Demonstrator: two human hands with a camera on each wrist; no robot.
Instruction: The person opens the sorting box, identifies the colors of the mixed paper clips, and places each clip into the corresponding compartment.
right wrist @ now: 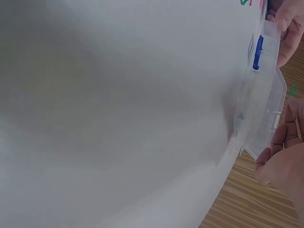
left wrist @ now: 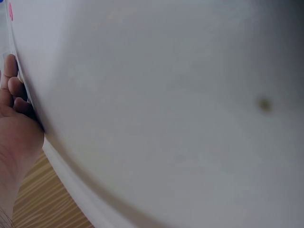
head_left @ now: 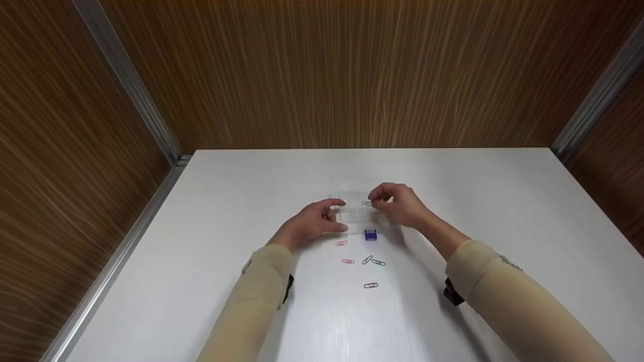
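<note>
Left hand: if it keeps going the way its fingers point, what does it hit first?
Left hand points right; the small clear plastic box already sits at its fingertips. Beyond that, likely the right hand, though depth is unclear.

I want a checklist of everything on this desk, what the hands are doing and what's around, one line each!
Surface: white table, smooth.
Job's things: clear plastic box, lid open, between the two hands; green paper clip pinched above it.
Clutter: blue binder clip just in front of the box; loose paper clips nearer the person: two pink, a silver and green pair and a dark one.
Grippers: left hand holds the box's left end; right hand pinches the green paper clip.
Cables: nothing seen.
Surroundings: wood-grain walls on three sides, with metal corner strips.
</note>
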